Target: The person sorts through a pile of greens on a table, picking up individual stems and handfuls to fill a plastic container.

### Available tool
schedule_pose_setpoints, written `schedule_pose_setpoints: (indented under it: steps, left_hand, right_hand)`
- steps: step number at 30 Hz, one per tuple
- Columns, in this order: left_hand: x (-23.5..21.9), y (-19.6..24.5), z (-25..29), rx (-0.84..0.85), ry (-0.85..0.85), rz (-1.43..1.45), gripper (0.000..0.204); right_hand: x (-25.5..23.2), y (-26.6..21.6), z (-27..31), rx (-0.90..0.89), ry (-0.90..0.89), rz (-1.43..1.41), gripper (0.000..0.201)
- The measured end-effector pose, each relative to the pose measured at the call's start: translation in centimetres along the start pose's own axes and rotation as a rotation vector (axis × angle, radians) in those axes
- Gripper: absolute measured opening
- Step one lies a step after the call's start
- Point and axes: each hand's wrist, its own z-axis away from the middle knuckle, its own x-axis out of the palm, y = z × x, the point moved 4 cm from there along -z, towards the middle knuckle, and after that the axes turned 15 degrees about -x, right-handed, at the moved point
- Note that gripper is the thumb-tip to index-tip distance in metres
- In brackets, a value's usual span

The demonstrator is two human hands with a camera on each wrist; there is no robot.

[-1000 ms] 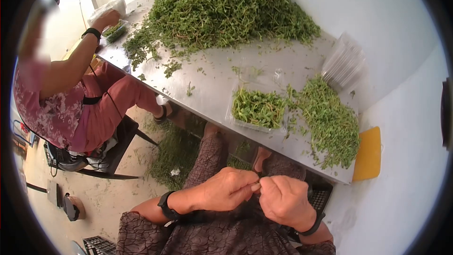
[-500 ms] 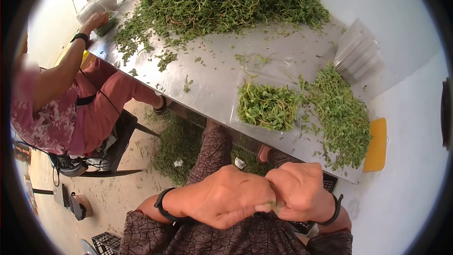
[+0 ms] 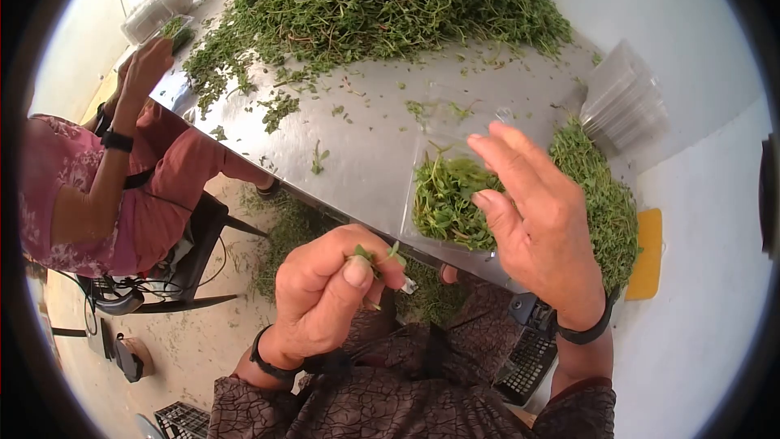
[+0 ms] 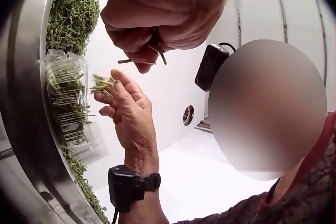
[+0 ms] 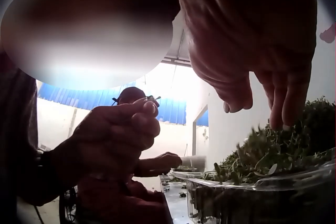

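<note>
My left hand [image 3: 329, 289] is in front of the table edge, pinching short leafy green sprigs [image 3: 361, 254] between thumb and curled forefinger. In the left wrist view, cut stem ends [image 4: 164, 58] poke out below its fingers. Over a clear plastic box [image 3: 406, 223] hangs my right hand [image 3: 544, 219], its fingers extended and parted from the thumb. Leafy greens [image 3: 443, 203] fill the box, partly hidden by that hand. Beneath the right fingertips, a blurred green sprig [image 5: 257, 142] shows just above the heaped greens in the right wrist view.
A large heap of greens [image 3: 390, 8] covers the back of the metal table [image 3: 357, 126]. On the right are a smaller pile [image 3: 605, 211], stacked clear boxes [image 3: 624, 102] and a yellow board [image 3: 647, 252]. Another person [image 3: 85, 187] sits at the left. A black crate [image 3: 532, 358] stands below.
My hands were together at the sprigs and have separated. The right hand has moved up and forward over the box and spread its fingers. The left still holds sprigs near my lap.
</note>
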Motion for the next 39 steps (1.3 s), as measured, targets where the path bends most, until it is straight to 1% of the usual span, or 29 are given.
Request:
schedule_pose_setpoints:
  steps: [2,6,8,9,11,12,13,14,15,17,18,20,21,25,27,30,31,32,33,34,36,37,38,39]
  left_hand:
    - [-0.3,-0.5,-0.1,-0.021,0.010,0.045,0.025]
    - [-0.1,-0.8,-0.5,-0.047,0.036,0.100,0.023]
    - [-0.1,-0.3,-0.7,0.045,0.094,0.042,0.023]
    - [-0.1,-0.2,-0.9,0.048,0.092,0.040,0.023]
    - [0.1,0.6,-1.2,0.160,0.112,-0.062,0.020]
    - [0.3,0.6,-1.5,0.160,0.108,-0.064,0.020]
    - [0.7,0.9,-1.8,0.250,0.134,-0.170,0.016]
    - [1.1,1.1,-2.1,0.342,0.159,-0.275,0.017]
    - [1.4,0.8,-2.9,0.342,0.155,-0.277,0.017]
    - [2.9,0.9,-3.9,0.556,0.183,-0.605,0.038]
    - [3.5,1.1,-4.1,0.558,0.179,-0.606,0.038]
    - [4.9,1.1,-4.7,0.423,0.104,-0.860,0.057]
    - [4.9,0.9,-4.6,0.323,0.040,-0.847,0.065]
    - [3.7,0.3,-4.0,0.298,0.034,-0.769,0.061]
    - [2.5,-0.1,-3.6,0.303,0.065,-0.649,0.056]
    - [1.2,-0.4,-2.9,0.344,0.113,-0.718,0.051]
    - [0.8,-0.7,-2.6,0.342,0.117,-0.717,0.051]
    - [0.6,-1.0,-2.3,0.360,0.126,-0.781,0.049]
    - [0.5,-1.2,-2.0,0.376,0.134,-0.843,0.048]
    - [0.5,-1.5,-1.7,0.373,0.137,-0.840,0.048]
    - [0.7,-1.8,-1.2,0.396,0.156,-0.824,0.035]
    - [0.9,-2.1,-1.0,0.405,0.147,-0.847,0.041]
    - [1.1,-2.2,-1.0,0.399,0.152,-0.842,0.041]
    - [1.7,-2.1,-1.0,0.436,0.135,-0.884,0.044]
  right_hand:
    - [-0.2,0.3,0.5,0.015,0.035,0.056,0.041]
    - [-0.8,0.5,2.0,0.072,0.046,0.031,0.040]
    - [-1.3,0.2,2.7,0.116,0.042,-0.021,0.035]
    - [-1.5,0.2,3.1,0.116,0.045,-0.019,0.035]
    - [-1.8,0.3,4.2,0.115,0.057,-0.017,0.030]
    - [-1.9,0.3,4.6,0.118,0.061,-0.016,0.030]
    - [-2.0,0.4,5.1,0.128,0.074,-0.029,0.029]
    - [-2.1,0.4,5.4,0.137,0.088,-0.041,0.028]
    - [-2.2,0.2,5.7,0.140,0.092,-0.041,0.028]
    - [-2.2,0.2,6.5,0.246,0.048,-0.114,0.028]
    - [-2.2,0.2,6.7,0.248,0.052,-0.112,0.028]
    - [-2.3,0.3,7.1,0.213,0.108,-0.098,0.027]
    - [-2.4,0.4,7.4,0.214,0.112,-0.096,0.027]
    - [-2.9,0.6,8.3,0.205,0.140,-0.059,0.026]
    - [-2.9,0.7,8.2,0.204,0.139,-0.046,0.026]
    - [-3.0,0.6,7.7,0.220,0.142,-0.038,0.027]
    - [-3.0,0.5,7.1,0.160,0.104,0.010,0.028]
    - [-2.9,0.2,6.5,0.098,0.064,0.057,0.029]
    - [-2.9,0.1,6.1,0.095,0.059,0.055,0.029]
    - [-2.6,-0.1,5.8,0.098,0.033,0.046,0.030]
    - [-2.1,-0.3,5.3,0.103,0.001,0.038,0.031]
    - [-1.7,-0.5,5.2,0.073,-0.040,0.046,0.031]
    - [-1.4,-0.7,5.0,0.041,-0.082,0.053,0.032]
    - [-1.1,-0.7,4.9,0.039,-0.089,0.049,0.032]
